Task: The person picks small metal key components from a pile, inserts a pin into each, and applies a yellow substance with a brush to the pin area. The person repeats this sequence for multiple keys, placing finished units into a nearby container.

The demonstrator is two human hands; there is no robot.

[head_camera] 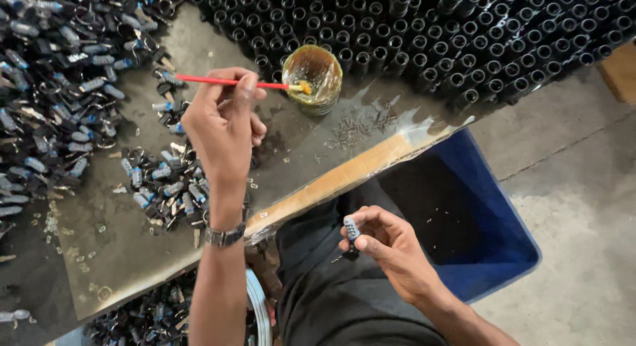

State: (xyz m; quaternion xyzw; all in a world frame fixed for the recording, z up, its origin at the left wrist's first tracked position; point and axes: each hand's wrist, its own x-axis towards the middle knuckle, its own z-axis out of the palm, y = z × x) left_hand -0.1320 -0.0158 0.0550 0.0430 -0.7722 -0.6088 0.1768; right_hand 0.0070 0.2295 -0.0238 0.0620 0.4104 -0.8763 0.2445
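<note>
My left hand (222, 120) grips a thin red-handled brush (218, 81) and stretches over the worktable. The brush's yellow tip rests at the rim of a small clear cup (313, 77) coated with amber grease. My right hand (391, 243) is low over my lap, apart from the table. It pinches a small grey and black lock part (351, 230) between thumb and fingers. A metal watch (224, 236) sits on my left wrist.
Rows of upright black cylinders (450, 34) fill the table's far side. Piles of small keyed parts (53, 87) lie at left, and another cluster (165, 187) below my left hand. Tiny metal pins (361, 126) are scattered near the cup. A blue bin (477, 227) stands on the concrete floor.
</note>
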